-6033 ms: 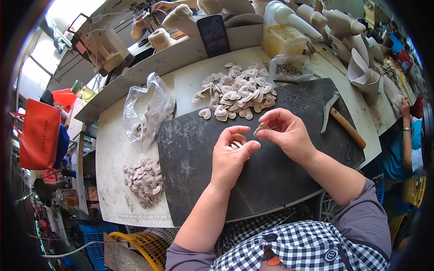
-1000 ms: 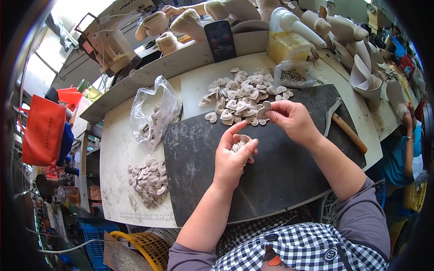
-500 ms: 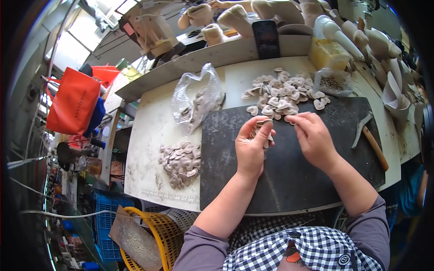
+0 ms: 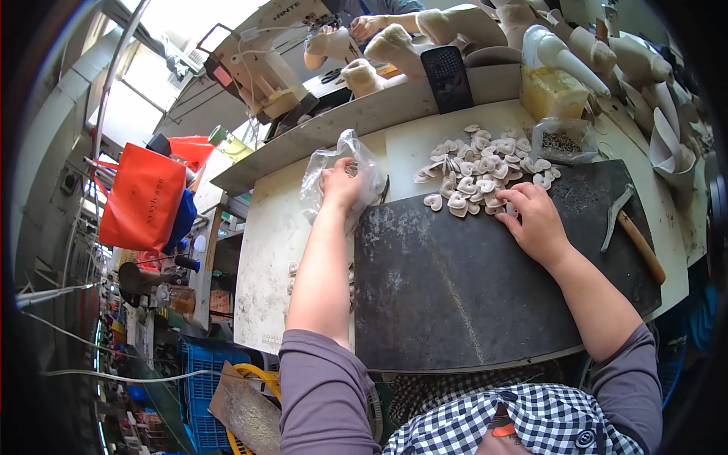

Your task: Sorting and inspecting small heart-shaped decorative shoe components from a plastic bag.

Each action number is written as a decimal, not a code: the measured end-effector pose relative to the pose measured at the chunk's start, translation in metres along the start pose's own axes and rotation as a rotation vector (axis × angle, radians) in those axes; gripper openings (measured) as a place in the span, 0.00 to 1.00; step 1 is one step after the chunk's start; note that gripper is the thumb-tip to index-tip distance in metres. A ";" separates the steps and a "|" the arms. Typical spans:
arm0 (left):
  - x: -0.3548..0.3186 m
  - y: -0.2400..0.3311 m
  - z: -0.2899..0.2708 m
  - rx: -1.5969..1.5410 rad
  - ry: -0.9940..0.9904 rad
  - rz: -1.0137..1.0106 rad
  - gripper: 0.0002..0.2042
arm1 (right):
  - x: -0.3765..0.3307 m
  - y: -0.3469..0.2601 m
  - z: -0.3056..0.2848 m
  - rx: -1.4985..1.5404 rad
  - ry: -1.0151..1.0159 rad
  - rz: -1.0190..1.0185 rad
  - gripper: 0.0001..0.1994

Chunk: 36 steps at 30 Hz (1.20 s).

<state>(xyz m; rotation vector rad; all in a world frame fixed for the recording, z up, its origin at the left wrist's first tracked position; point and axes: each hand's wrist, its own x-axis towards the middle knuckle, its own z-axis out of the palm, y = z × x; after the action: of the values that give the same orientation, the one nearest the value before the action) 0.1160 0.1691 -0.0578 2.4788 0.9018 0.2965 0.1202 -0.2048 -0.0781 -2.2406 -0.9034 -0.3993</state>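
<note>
— Where were the hands?

— The left hand [image 4: 341,184] had reached out to the clear plastic bag [image 4: 345,155] at the far left corner of the dark mat [image 4: 470,296]; its fingers were curled into the crinkled film, pinching it. The right hand [image 4: 537,220] lay palm down at the near edge of the pile of heart-shaped pieces [image 4: 479,171], fingers loosely spread on the nearest ones — whether it gripped any, I could not tell.

— Which way did the bag run?

— It was a crumpled heap, its film standing up and away from the person, with no clear long axis. The pile stretched left to right along the mat's far edge.

— Materials?

— The pieces were pale, beige, flat and heart-shaped, lying at all angles. The mat was dark, matt, scuffed with pale streaks, on a white worktable [image 4: 265,250].

— Anything else nearby?

— A wooden-handled hammer [image 4: 633,231] lay on the mat's right side, handle towards the person. Beyond the pile sat a small bag of dark bits [image 4: 561,140] and a yellowish tub [image 4: 550,91]. A few more pale pieces [image 4: 292,269] showed beside the left forearm, which hid the rest. An orange bag [image 4: 140,197] hung at the far left.
</note>
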 end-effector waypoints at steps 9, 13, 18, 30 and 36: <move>-0.003 0.012 -0.038 0.044 0.054 0.392 0.21 | 0.008 0.008 -0.021 0.075 -0.100 0.060 0.19; -0.083 0.065 -0.046 0.109 0.419 0.523 0.06 | 0.003 0.018 -0.022 0.068 -0.107 0.041 0.14; -0.176 0.101 0.000 -0.320 0.008 0.624 0.08 | 0.014 -0.003 -0.019 0.313 -0.088 0.153 0.10; -0.215 0.104 0.070 -0.573 -0.062 0.429 0.28 | 0.004 0.009 0.001 0.245 -0.073 -0.041 0.09; -0.208 0.096 0.078 -0.682 -0.101 0.436 0.24 | -0.004 0.008 -0.008 0.373 -0.169 0.017 0.10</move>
<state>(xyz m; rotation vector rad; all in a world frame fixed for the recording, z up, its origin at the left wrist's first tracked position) 0.0388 -0.0586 -0.0839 1.9870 0.1508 0.5173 0.1227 -0.2165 -0.0777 -1.9544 -0.9568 -0.0262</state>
